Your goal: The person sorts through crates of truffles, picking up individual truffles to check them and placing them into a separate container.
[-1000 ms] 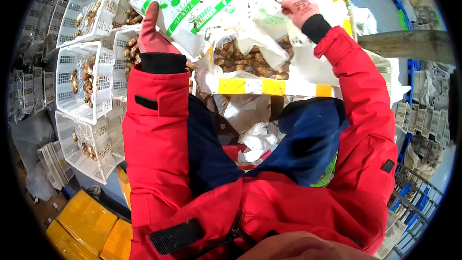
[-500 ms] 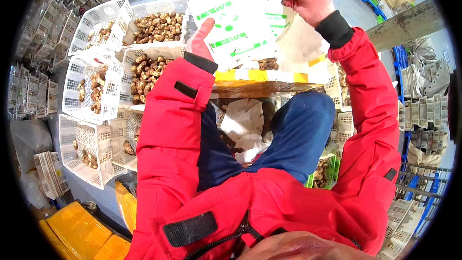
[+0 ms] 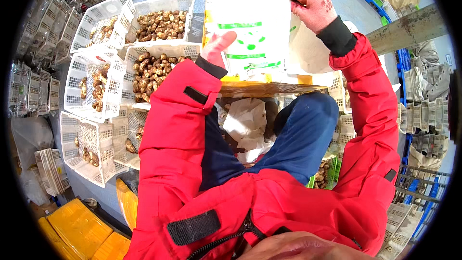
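Note:
In front of my knees sits a box (image 3: 269,89) bound with yellow tape. A white sheet with green print (image 3: 248,38) lies across its top, and overexposure washes out the far part. My left hand (image 3: 217,48) rests at the sheet's left edge, its thumb stretched out and apart. At the sheet's upper right, my right hand (image 3: 315,9) has its fingers curled closed on the sheet's edge. A plain whitish sheet (image 3: 310,50) hangs over the box's right side, below that hand. The box's contents are hidden.
Left of the box stand white perforated crates (image 3: 163,43) holding brown mushrooms (image 3: 153,73). More crates (image 3: 86,149) stand nearer, above yellow-wrapped boxes (image 3: 79,228). A thick post (image 3: 409,28) crosses the right side. Crumpled white paper (image 3: 245,120) lies between my legs.
The printed sheet now lies flatter and covers the brown mushrooms that showed at the box's near edge. My left hand has shifted slightly right and nearer; my right hand's fingers have curled in.

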A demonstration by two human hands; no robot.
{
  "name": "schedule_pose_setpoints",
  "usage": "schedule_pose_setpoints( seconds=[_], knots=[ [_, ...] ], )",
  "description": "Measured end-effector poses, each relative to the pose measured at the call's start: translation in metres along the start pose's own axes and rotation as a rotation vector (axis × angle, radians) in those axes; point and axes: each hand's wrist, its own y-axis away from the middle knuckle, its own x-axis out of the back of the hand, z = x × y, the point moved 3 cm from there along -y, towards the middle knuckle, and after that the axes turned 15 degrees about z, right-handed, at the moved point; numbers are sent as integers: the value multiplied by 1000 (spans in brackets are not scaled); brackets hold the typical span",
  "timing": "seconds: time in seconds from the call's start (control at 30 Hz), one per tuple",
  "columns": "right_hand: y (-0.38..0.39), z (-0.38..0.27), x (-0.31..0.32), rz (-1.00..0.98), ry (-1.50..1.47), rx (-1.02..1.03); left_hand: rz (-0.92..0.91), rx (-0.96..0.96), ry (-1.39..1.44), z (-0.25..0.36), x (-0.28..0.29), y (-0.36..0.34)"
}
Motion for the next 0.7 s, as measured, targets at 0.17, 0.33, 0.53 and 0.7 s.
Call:
schedule_pose_setpoints(
  seconds=[0.17, 0.33, 0.53, 0.7],
  knots=[
    [-10, -5, -9, -30, -102, 31, 30, -189, -299, -5, 2, -10],
    [-32, -14, -11, -140, -616, -491, -3, -121, -104, -11, 3, -18],
    [-19, 32, -7, 12, -783, -308, 115, -8, 41, -13, 7, -20],
    [39, 39, -23, -382, -450, -603, 179, -54, 253, 6, 5, -10]
  ],
)
